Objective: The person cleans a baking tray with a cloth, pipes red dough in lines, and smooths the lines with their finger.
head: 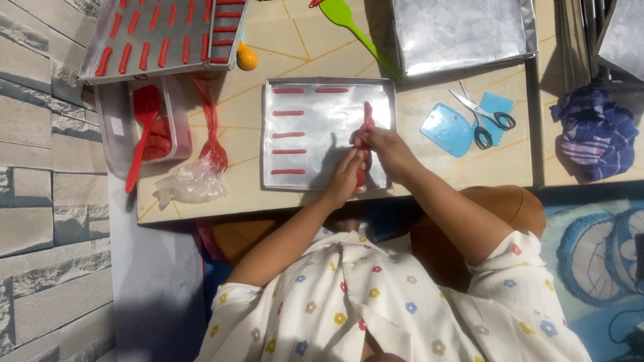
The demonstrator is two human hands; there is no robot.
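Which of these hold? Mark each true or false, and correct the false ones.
1. Both hands grip a red piping bag over the shiny metal baking tray. True.
2. That tray carries six piped red strips. True.
3. The green silicone spatula lies in the clear plastic tub. False: it lies on the table; the tub holds a red spatula.
4. The steel scissors rest on a purple checked cloth. False: they rest on blue plastic scrapers.

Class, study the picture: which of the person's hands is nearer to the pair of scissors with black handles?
The right hand, holding the red piping bag over the metal tray, is closer to the scissors. The left hand is beside it, further from them.
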